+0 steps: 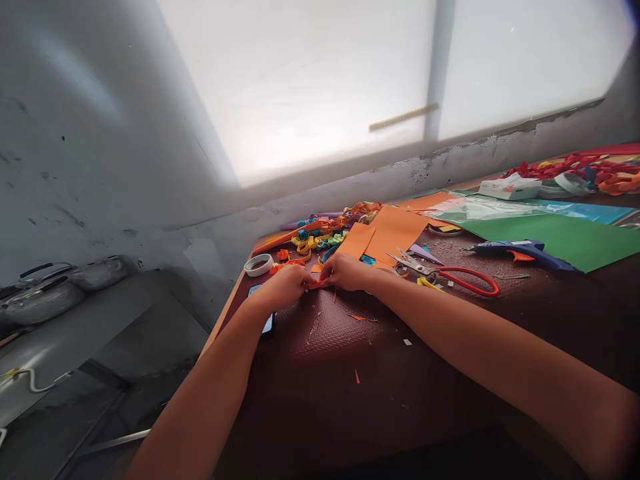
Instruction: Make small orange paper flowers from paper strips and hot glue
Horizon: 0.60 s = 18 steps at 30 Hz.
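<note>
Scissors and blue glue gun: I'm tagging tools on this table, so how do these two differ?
The scissors have metal blades and red handles; the glue gun has a blue body with an orange trigger. The scissors lie nearer the right hand, while the glue gun is farther right, overlapping the edge of the green sheet in this view. Both lie on the table, business ends pointing left in the picture.

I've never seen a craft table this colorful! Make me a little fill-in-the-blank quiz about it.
1. The tape roll beyond the left hand is ____.
2. The scissors to the right of the right hand have ____ handles.
3. The glue gun is mostly ____.
4. The phone is partly hidden by the ____ forearm.

Missing words: white; red; blue; left.
</note>
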Available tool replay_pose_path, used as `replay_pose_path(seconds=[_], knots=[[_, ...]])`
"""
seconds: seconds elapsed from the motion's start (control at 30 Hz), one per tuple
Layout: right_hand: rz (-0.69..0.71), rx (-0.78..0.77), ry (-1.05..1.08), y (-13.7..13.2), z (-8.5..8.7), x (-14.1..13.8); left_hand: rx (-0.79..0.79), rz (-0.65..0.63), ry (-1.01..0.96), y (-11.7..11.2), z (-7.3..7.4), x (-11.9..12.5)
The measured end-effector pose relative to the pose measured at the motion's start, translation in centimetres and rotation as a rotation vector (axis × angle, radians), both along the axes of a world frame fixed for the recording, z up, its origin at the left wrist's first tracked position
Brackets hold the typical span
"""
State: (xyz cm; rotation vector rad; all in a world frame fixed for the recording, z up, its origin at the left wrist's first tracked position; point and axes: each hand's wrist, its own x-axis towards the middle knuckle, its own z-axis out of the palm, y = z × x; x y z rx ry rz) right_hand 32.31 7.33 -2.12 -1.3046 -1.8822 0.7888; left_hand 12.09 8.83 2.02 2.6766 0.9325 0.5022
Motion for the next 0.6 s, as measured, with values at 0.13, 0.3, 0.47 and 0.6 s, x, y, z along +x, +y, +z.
replay_pose_path(seconds=[0.13,0.3,0.47,0.6], knots=[[-0.048,0.01,0.185,0.3,0.0,-0.2,-0.084,0.046,-0.32,0.4,0.4,0.0],[0.047,-0.065,0.534,0.1,1.1,-0.6,-0.148,0.088,-0.713,0.1,1.0,0.4],[0.207,-0.163,0.767,-1.1,2.2,-0.6,-0.285,0.029,-0.857,-0.7,1.4,0.8],[0.273,-0.226,0.856,-1.6,2.6,-0.3,-0.319,0.022,-0.893,-0.9,1.9,0.7]])
